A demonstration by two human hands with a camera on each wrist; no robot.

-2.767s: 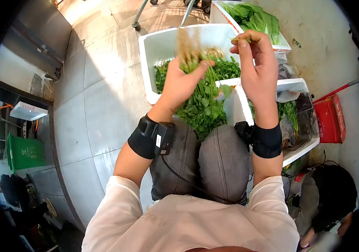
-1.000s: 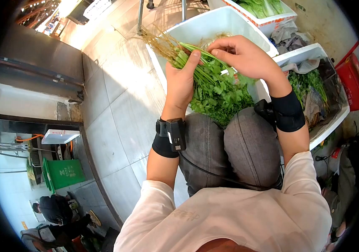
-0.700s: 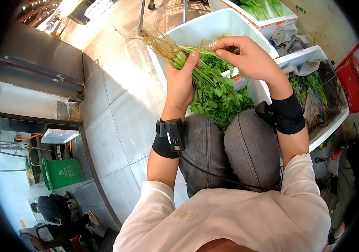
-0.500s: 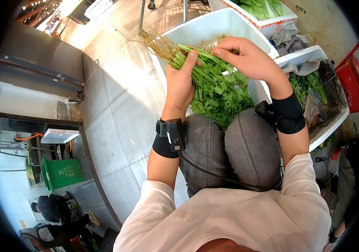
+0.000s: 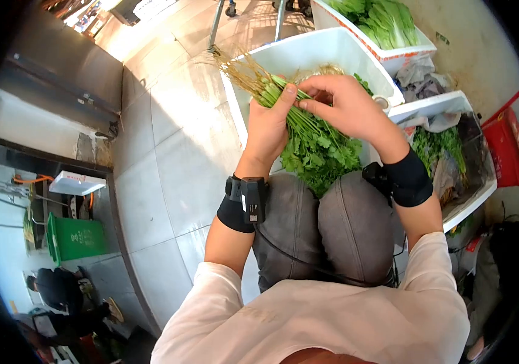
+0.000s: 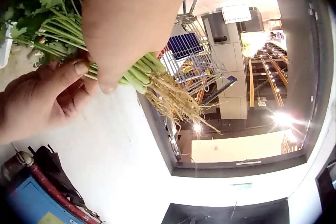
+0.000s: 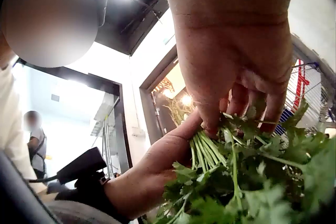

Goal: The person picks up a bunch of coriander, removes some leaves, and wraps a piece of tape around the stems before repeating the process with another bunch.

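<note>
A bunch of coriander (image 5: 320, 145) hangs leaves down over the person's knees, its pale stringy roots (image 5: 244, 70) pointing up and left. My left hand (image 5: 268, 130) grips the stems just below the roots, thumb across the front. My right hand (image 5: 350, 109) is close beside that thumb and pinches stems at the bunch's near side. In the left wrist view the roots (image 6: 173, 100) stick out past the left hand (image 6: 136, 14). The right wrist view has the right hand's (image 7: 233, 61) thumb and fingers curled at the stems (image 7: 207, 150), partly hidden by leaves.
A white foam box (image 5: 235, 103) with more greens stands in front of the knees. Another box (image 5: 484, 188) with greens and plastic is at right, a box of leafy vegetables (image 5: 387, 54) behind. A red bin (image 5: 508, 151) leans by the wall.
Earlier the right hand was raised apart with a small sprig while the left hand moved the bunch quickly. It then drew a stem outward; now it is back beside the left thumb.
</note>
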